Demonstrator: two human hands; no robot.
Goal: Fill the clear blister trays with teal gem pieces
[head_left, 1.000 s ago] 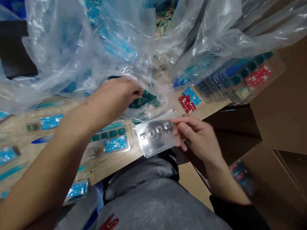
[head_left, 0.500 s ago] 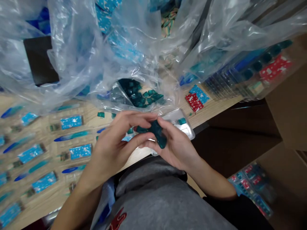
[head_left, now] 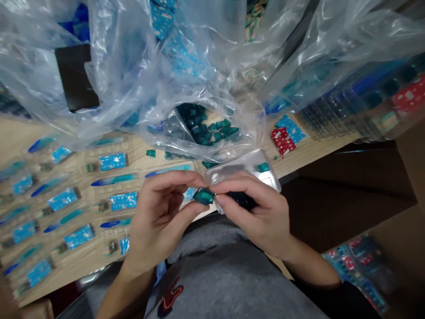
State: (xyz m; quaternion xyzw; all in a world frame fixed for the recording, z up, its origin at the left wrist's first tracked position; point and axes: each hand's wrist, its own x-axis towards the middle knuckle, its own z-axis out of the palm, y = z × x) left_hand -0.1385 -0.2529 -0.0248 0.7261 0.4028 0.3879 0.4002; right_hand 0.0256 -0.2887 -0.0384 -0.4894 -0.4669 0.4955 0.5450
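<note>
A glossy teal see-through piece (head_left: 204, 196) is pinched between the thumb and fingers of my left hand (head_left: 162, 217). The fingertips of my right hand (head_left: 255, 208) meet its right end. Inside my right hand sits a darker piece (head_left: 244, 200), mostly covered by the fingers. Just behind the hands lies a clear plastic tray (head_left: 229, 166) with one teal piece (head_left: 263, 167) on it. Beyond it, a plastic bag (head_left: 156, 133) lies open, and a heap of similar teal pieces (head_left: 202, 128) shows in its mouth.
Rows of clear blister trays with blue printed packets (head_left: 123, 200) and blue-teal oblong pieces (head_left: 113, 180) cover the left table. Red (head_left: 283, 141) and blue packets lie right of the bag. Stacked clear packs (head_left: 332, 119) stand further right. A cardboard box (head_left: 403, 155) borders the right side.
My hands have drawn together around the teal piece, and my right hand has turned and closed over the dark piece it held. The view has shifted, moving the table scene rightward.
</note>
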